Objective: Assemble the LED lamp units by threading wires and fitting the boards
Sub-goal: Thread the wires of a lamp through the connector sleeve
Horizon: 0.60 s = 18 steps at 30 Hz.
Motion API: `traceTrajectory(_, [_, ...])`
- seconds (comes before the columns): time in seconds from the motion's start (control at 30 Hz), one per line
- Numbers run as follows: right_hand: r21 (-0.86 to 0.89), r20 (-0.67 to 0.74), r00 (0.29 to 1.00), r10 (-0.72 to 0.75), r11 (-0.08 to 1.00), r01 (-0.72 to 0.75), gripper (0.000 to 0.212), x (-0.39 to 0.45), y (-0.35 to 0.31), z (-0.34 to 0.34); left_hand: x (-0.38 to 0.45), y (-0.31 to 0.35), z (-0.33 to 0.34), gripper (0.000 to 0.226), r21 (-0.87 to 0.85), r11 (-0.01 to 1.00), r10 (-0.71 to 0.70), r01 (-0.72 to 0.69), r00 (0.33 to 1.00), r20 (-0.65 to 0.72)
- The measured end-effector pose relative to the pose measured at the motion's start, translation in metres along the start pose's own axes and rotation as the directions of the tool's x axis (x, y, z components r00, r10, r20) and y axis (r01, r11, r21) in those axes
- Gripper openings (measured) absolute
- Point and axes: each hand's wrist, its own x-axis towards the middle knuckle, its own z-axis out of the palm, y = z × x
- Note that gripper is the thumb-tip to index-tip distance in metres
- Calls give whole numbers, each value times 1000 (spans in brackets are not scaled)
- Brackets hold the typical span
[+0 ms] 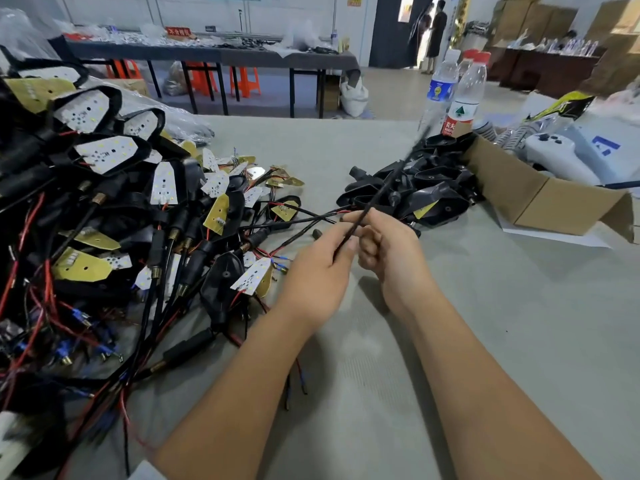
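My left hand and my right hand meet at the table's middle, both pinching a thin black cable that slants up and to the right, blurred at its far end. Its lower end passes behind my left thumb. A heap of assembled lamp units with white LED boards, yellow backings, black housings and red and black wires fills the left. A pile of empty black housings lies just beyond my hands. Loose red and black wire ends show under my left forearm.
An open cardboard box lies on its side at the right, beside white devices. Two water bottles stand behind the housings. The grey table cover stretches right. Further tables, orange stools and two standing people are in the background.
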Motion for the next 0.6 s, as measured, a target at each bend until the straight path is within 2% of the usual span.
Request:
traceTrajectory(0.1, [-31, -33, 999, -4, 1000, 3, 25, -1, -2, -4, 1, -2, -2, 13, 129, 989, -78, 77, 997, 0])
traceTrajectory(0.2, [-35, -3, 999, 44, 998, -44, 33, -4, -2, -4, 1, -2, -5, 18, 202, 970, -131, 133, 991, -27])
traceTrajectory(0.27, [-23, 9, 996, 89, 996, -89, 20, -5, -2, -2, 0, -1, -6, 23, 225, 967, -124, 123, 992, -14])
traceTrajectory(0.47, [146, -120, 985, 125, 983, -107, 17, -1, -6, -10, 3, -5, -14, 20, 153, 975, -160, 162, 987, -31])
traceTrajectory(0.6, [354, -282, 945, 165, 934, -58, 17, 2, -13, -21, 3, -11, -20, 20, 86, 984, -159, 159, 987, 2])
